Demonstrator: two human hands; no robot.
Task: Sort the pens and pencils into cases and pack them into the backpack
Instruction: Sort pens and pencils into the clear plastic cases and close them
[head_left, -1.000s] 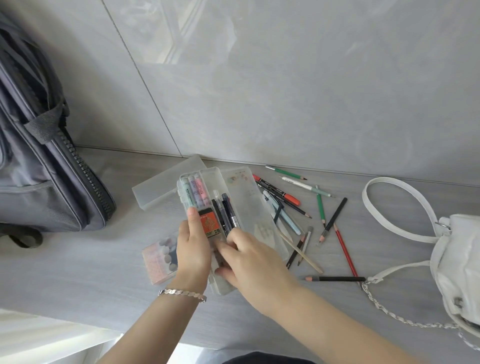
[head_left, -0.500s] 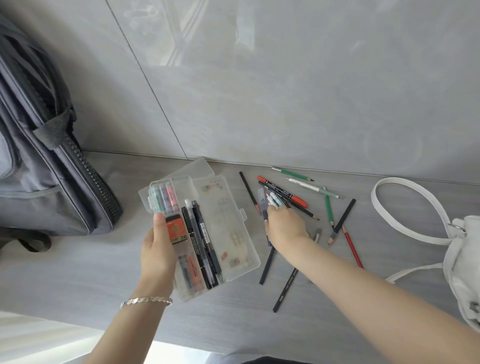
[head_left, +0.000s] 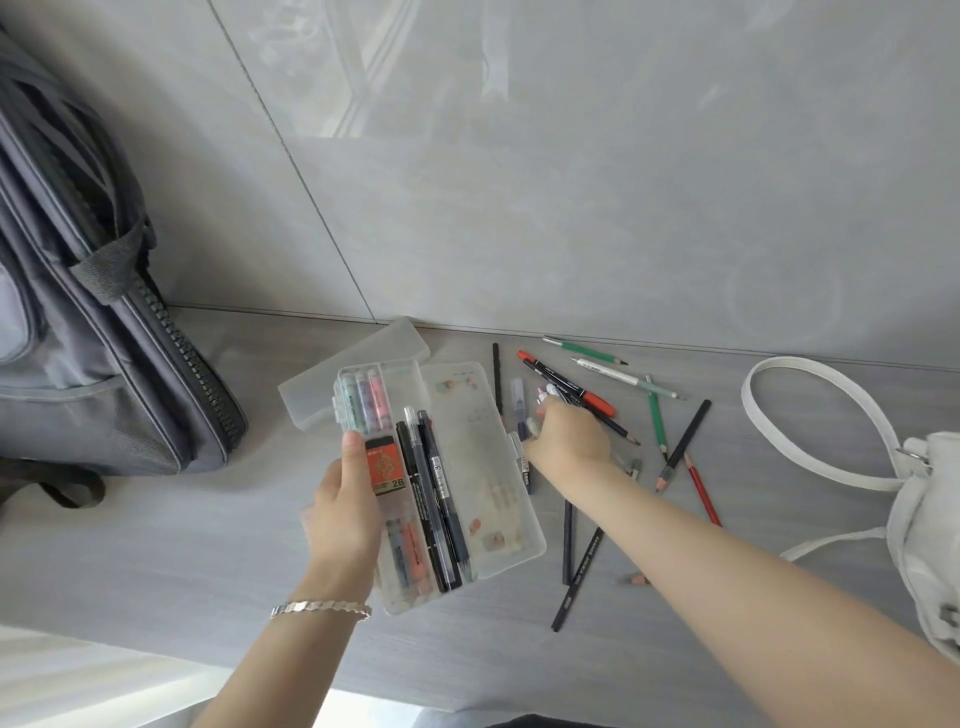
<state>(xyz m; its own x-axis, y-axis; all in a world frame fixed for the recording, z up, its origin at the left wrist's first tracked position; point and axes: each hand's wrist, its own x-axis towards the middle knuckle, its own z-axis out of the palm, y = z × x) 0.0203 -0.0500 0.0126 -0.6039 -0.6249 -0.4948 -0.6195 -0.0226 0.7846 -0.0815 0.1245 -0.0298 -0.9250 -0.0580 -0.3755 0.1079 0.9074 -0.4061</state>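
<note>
- Grey wood-grain surface (head_left: 156, 545) runs along a pale tiled wall
- Dark grey fabric backpack (head_left: 78, 338) with a heavy black zip stands at the surface's left edge, against the wall
- White leather handbag (head_left: 930, 509) lies at the right edge, its strap looped toward the wall
- Clear plastic hinged pencil case (head_left: 488, 457) lies open near the middle of the surface, its lid folded out to the right
- Frosted plastic box case (head_left: 332, 384), closed, sits just behind it near the wall edge
- Left hand (head_left: 345, 514) grips the open case's left side, thumb on top
- Right hand (head_left: 569, 441), blurred, has its fingers curled round a few pale-capped pens (head_left: 540, 399) just right of the lid
- Loose pencils and pens (head_left: 675, 452) lie scattered between the open case and the handbag, among them a red marker (head_left: 592, 397)
- In the case's tray: black pens (head_left: 436, 493), three pastel highlighters (head_left: 363, 400), an orange-and-black box marked 2B (head_left: 384, 467)
- Silver link bracelet (head_left: 322, 608) on the left wrist
</note>
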